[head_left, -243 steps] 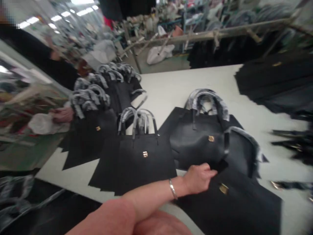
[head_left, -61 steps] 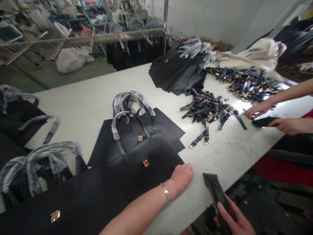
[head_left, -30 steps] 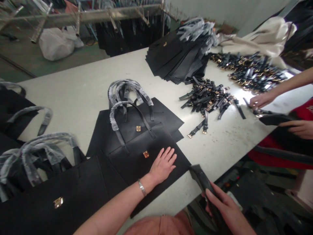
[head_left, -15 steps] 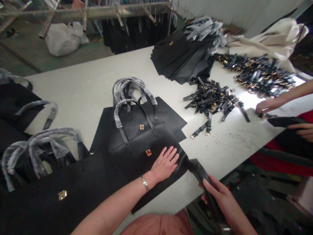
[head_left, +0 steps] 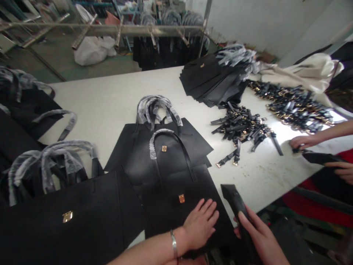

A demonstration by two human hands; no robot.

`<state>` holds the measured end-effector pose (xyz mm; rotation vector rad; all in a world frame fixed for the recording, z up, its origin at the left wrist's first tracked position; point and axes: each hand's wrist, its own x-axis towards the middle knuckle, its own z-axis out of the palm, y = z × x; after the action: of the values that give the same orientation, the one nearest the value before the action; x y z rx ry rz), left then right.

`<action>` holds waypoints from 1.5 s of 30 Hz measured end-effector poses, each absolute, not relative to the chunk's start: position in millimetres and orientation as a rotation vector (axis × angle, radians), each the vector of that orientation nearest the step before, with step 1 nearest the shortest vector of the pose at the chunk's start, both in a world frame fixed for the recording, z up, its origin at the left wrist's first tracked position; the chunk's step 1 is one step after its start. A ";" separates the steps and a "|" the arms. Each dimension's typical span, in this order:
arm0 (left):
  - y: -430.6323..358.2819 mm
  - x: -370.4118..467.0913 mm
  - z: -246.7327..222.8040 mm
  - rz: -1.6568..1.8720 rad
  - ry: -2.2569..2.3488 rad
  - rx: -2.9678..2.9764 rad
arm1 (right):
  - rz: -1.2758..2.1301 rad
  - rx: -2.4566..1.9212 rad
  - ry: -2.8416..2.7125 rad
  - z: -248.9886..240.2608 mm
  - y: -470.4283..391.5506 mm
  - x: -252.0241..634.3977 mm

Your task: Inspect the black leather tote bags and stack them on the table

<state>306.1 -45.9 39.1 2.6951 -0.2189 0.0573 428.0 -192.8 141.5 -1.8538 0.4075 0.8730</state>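
My left hand [head_left: 200, 223] lies flat on the front of a black handbag [head_left: 165, 200], its fingers spread beside a small gold clasp [head_left: 181, 198]. This bag's upright handle [head_left: 152, 146] is partly wrapped in clear plastic. Under and behind it is another black bag [head_left: 124, 158] with a gold clasp. At the right of the handbag, my right hand [head_left: 257, 232] is closed around a smooth black tool [head_left: 234, 197] with a flat, flared nozzle-like end. The tool's lower part is dark and its exact kind is unclear. Its flared end points over the table, apart from the bag.
More black bags [head_left: 91, 206] lie at the left. On the white table [head_left: 91, 99] are a heap of buckled black straps [head_left: 242, 123], a larger strap pile [head_left: 298, 106] and fanned bags [head_left: 212, 82]. At the right, another person's hand [head_left: 303, 142] holds a strap near a black piece.
The top handbag has slid toward me and to the right with my left hand on it, baring more of the bag behind. The black tool's end now stands clear of the bag's edge.
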 end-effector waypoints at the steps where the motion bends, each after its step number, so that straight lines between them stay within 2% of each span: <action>1: -47.3 304.1 41.8 0.059 -0.212 2.680 | 0.897 -1.843 0.383 139.9 -187.0 430.3; 9: 14.8 302.7 51.0 0.081 0.248 2.772 | 1.087 -1.820 0.107 128.8 -143.8 460.5; 23: 24.6 295.4 40.0 0.030 0.172 2.749 | 1.261 -1.849 -0.014 133.3 -89.2 509.3; 31: 27.6 292.4 39.3 0.101 0.156 2.762 | 0.958 -1.938 -0.041 143.7 -93.2 507.6; 38: 23.8 289.7 29.2 0.218 0.115 2.775 | 1.308 -1.924 -0.078 145.2 -108.9 454.1; 45: 23.9 289.8 30.7 0.218 0.124 2.783 | 1.296 -1.900 -0.158 128.7 -79.4 450.5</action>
<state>289.8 23.9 30.7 2.7834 0.1243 0.2179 450.5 -79.4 128.7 -1.9002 -0.1585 1.2956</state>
